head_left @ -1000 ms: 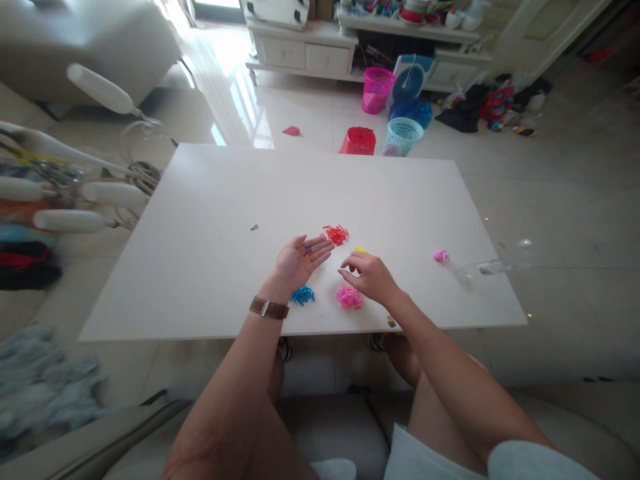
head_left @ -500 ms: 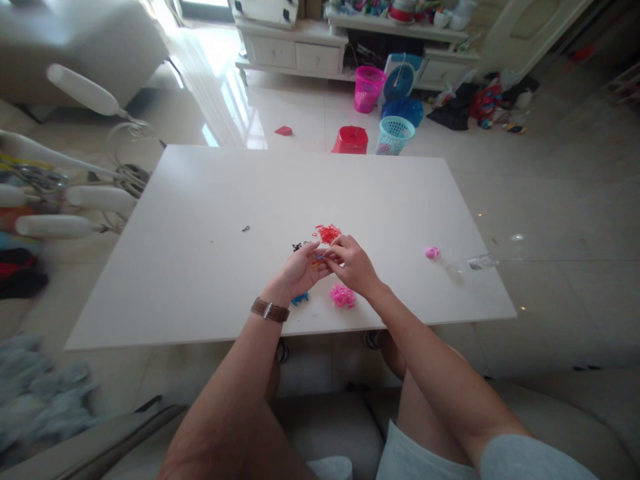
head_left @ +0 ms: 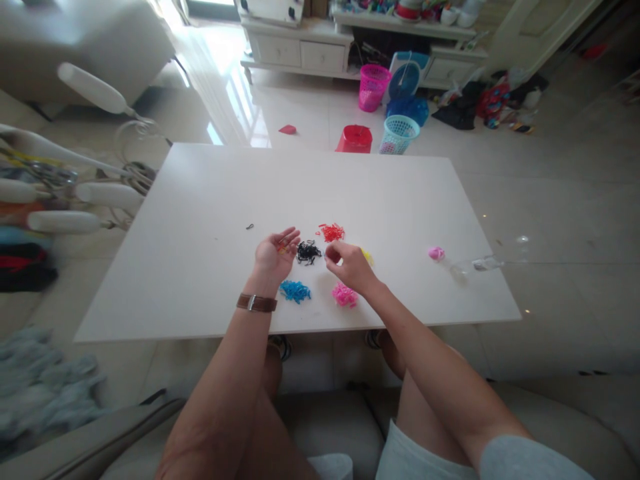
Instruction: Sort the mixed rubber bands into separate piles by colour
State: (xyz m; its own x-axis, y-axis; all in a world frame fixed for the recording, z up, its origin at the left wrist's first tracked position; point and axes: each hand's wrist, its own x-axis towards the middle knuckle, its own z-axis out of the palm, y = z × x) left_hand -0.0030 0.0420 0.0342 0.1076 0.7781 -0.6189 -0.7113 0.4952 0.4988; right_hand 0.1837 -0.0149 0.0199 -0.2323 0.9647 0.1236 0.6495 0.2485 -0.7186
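Observation:
My left hand [head_left: 276, 255] is turned palm up left of the black pile, fingers slightly curled. Small red and yellow rubber bands [head_left: 283, 250] lie in its palm. My right hand [head_left: 349, 264] is closed in a pinch to the right of the black rubber bands [head_left: 309, 252]. A tiny bluish bit, seemingly a rubber band, shows at its fingertips. Around the hands lie piles of red rubber bands [head_left: 332, 232], blue rubber bands [head_left: 295, 291] and pink rubber bands [head_left: 345, 295]. Yellow rubber bands [head_left: 367, 256] are partly hidden behind my right hand.
The white table [head_left: 210, 193] carries a lone black band [head_left: 250, 227] to the left. A pink object [head_left: 437, 253] and a clear plastic item [head_left: 485, 264] lie near its right edge. Beyond it stand a red bin [head_left: 356, 138] and a light-blue basket [head_left: 399, 135].
My hands have come apart: the left moved left with the bands in its palm, while the right stays pinched. The black, blue and yellow piles show more now. The view shifted slightly.

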